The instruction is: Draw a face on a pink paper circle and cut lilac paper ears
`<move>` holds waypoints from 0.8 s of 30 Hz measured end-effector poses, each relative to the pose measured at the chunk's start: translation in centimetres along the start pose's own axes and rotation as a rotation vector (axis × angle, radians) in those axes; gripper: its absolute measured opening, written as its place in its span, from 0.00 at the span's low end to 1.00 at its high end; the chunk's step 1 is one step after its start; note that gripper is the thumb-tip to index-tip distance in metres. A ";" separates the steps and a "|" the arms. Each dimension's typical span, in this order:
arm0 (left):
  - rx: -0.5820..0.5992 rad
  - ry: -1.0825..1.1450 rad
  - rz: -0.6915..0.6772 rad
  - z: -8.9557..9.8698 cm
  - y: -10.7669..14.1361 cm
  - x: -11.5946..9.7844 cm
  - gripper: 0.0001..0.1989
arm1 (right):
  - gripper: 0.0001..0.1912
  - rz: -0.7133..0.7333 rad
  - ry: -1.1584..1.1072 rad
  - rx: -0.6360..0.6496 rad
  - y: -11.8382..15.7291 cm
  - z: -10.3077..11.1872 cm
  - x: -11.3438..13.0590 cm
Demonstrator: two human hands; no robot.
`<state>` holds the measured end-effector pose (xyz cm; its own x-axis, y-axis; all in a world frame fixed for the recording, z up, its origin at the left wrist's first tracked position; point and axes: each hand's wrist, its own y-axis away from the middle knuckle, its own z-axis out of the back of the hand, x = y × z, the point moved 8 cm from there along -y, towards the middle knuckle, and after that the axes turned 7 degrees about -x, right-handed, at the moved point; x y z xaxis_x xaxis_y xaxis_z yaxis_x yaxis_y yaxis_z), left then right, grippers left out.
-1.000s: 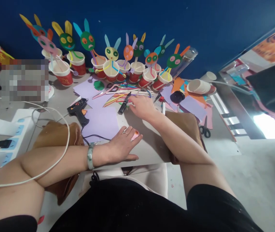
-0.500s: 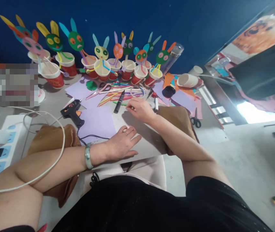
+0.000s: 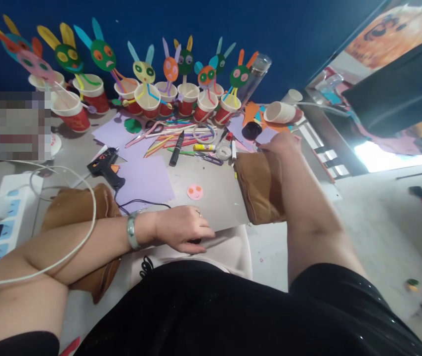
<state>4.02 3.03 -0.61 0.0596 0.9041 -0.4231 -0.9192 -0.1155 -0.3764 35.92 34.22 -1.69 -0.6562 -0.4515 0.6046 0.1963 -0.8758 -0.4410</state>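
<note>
My left hand (image 3: 186,228) rests at the table's front edge, fingers loosely apart and nothing seen in it. Just beyond it lies a small pink paper face (image 3: 195,192) with orange eyes. My right hand (image 3: 281,144) reaches over a brown cloth bundle (image 3: 259,185) to the purple and orange paper at the right; its fingertips are partly hidden, so what they touch is unclear. Purple paper (image 3: 144,178) and a black glue gun (image 3: 107,168) lie left of the face. A black marker (image 3: 177,148) is behind it.
Red and white cups (image 3: 147,101) holding paper rabbit figures line the blue wall. Colored sticks (image 3: 170,136), a yellow glue stick (image 3: 204,147) and tape (image 3: 223,152) lie mid-table. A power strip (image 3: 11,212) and white cable are at the left.
My right hand has moved right, from mid-table to the papers beyond the brown bundle. My left hand has drawn back slightly toward me, uncovering the pink face. The view has shifted a little.
</note>
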 end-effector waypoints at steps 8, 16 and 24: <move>-0.193 0.235 0.185 1.3 0.3 1.7 0.16 | 0.32 0.113 0.374 -0.456 1.0 2.9 5.8; -0.934 1.103 0.971 2.5 3.9 9.6 0.34 | 0.09 0.403 0.443 -0.406 7.4 -5.7 25.1; -1.320 1.102 1.139 5.3 6.1 12.2 0.12 | 0.07 0.778 0.251 -0.076 12.0 -14.1 28.2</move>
<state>-2.88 15.50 -3.68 0.4084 -0.2879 -0.8662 0.0390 -0.9426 0.3317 9.51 13.38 0.74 -0.4980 -0.8654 -0.0546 0.6183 -0.3102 -0.7221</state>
